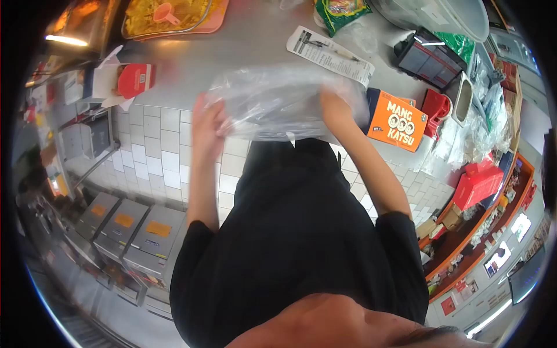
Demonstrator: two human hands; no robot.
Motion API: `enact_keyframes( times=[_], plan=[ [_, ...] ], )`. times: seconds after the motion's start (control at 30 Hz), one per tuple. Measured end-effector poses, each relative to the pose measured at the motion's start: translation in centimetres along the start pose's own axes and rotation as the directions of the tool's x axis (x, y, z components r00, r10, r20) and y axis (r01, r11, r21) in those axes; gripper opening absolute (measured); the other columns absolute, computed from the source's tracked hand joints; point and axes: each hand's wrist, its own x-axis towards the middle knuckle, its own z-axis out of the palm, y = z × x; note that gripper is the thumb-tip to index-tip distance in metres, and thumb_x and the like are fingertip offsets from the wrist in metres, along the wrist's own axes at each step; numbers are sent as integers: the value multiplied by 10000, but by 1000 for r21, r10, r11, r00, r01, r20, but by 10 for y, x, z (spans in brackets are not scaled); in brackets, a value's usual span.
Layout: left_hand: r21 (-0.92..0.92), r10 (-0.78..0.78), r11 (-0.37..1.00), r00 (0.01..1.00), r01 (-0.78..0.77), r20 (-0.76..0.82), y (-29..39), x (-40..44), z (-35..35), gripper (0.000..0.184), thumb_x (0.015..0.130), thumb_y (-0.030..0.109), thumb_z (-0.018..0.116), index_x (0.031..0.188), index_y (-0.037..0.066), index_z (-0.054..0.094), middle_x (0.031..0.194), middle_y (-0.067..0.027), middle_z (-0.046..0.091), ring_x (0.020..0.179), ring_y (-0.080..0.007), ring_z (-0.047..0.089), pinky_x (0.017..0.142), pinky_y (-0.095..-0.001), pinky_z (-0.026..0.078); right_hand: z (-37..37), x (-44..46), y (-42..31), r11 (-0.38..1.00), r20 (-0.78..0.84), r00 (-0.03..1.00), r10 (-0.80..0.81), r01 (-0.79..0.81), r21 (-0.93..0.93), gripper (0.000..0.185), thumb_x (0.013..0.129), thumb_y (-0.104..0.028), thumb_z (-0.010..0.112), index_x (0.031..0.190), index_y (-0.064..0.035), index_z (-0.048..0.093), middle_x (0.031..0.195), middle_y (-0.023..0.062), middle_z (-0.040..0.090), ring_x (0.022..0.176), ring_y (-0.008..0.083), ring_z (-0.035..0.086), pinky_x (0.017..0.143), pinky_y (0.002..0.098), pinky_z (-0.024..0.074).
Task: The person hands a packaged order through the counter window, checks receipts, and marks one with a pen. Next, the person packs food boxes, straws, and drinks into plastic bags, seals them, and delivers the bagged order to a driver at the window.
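Note:
A clear plastic bag [272,104] is stretched between my two hands at the near edge of the steel counter. My left hand [210,120] is closed on the bag's left edge, fingers curled. Toward the bag's right side, my right hand [335,109] is closed on the plastic, its fingertips partly hidden and blurred. Just right of that hand lies an orange box [397,120] printed "MANG KATSU". A long white printed packet [331,55] rests on the counter beyond the bag.
On the steel counter [243,35] stand a tray of yellow food with a pink scoop [166,14], a red-and-white carton [135,81], a dark tablet-like device [431,59], a red object [436,105] and a clear tub [435,17]. Grey metal units [154,235] stand at lower left.

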Motion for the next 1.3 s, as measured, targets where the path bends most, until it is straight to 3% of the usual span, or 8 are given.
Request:
enact_keyframes(
  times=[0.13, 0.2, 0.33, 0.53, 0.63, 0.87, 1.2, 1.3],
  plan=[
    [935, 729, 147, 674, -324, 119, 34, 5, -8, 355, 768, 65, 676, 1064, 41, 482, 854, -58, 562, 791, -191, 572, 721, -324, 463, 9, -7, -30, 942, 369, 921, 124, 7, -336, 548, 833, -142, 539, 1352, -164, 361, 1162, 180, 558, 1102, 314, 542, 861, 458, 457],
    [820, 636, -134, 586, -557, 502, 47, -27, 47, 378, 679, 8, 707, 1011, 40, 529, 881, -101, 582, 943, -279, 557, 876, -376, 414, -33, 16, -54, 976, 743, 636, 208, -184, -116, 665, 821, -167, 566, 1418, -198, 274, 1316, 201, 435, 1192, 333, 460, 912, 529, 393],
    [699, -149, -174, 720, -694, 678, -64, 42, 32, 348, 738, 26, 594, 1080, 84, 575, 1140, -142, 566, 1107, -314, 517, 979, -454, 364, -6, -10, -29, 968, 355, 934, -46, 129, -215, 659, 817, -190, 577, 1408, -229, 289, 1331, 212, 396, 1232, 339, 407, 997, 519, 309],
    [668, -11, -532, 793, -520, 609, -74, 92, -4, 704, 738, -4, 566, 1382, 181, 351, 1482, -157, 158, 1354, -352, 175, 1098, -464, 189, 14, 24, 25, 944, 317, 948, -40, 141, -300, 648, 766, -117, 636, 1363, -170, 389, 1360, 254, 368, 1280, 379, 351, 997, 519, 332],
    [611, 35, -662, 796, -434, 604, -67, 87, 19, 722, 735, 9, 588, 1388, 186, 336, 1471, -177, 178, 1318, -364, 267, 1067, -452, 269, -91, 12, -7, 801, 430, 774, -465, 160, 577, 746, 634, -138, 755, 1312, -117, 446, 1373, 194, 378, 1231, 370, 412, 1025, 512, 304],
    [721, -191, 57, 701, -690, 687, -36, 37, 41, 512, 735, 85, 662, 1220, 168, 523, 1207, -108, 530, 1143, -322, 486, 922, -468, 405, -126, -67, 122, 969, 43, 993, -107, 114, -220, 1018, 414, -94, 789, 1339, -254, 394, 1304, 129, 412, 1193, 364, 405, 978, 453, 348],
    [747, 173, -302, 737, -592, 654, -57, 63, -8, 741, 580, 460, 763, 1246, 245, 520, 1365, -108, 369, 1317, -335, 260, 1054, -571, 169, -95, -20, 28, 347, 147, 988, -54, -120, 930, 946, 535, -220, 809, 1329, -12, 338, 1259, 143, 442, 1138, 268, 469, 950, 380, 416],
    [775, 164, 436, 887, -458, 432, -109, 107, -63, 862, 541, 447, 780, 1309, 233, 452, 1426, -122, 293, 1342, -371, 198, 1055, -580, 158, -39, 6, -42, 535, -114, 976, -188, 199, 821, 910, 617, -234, 812, 1346, -13, 316, 1303, 174, 390, 1202, 292, 398, 973, 385, 402]
  ],
)
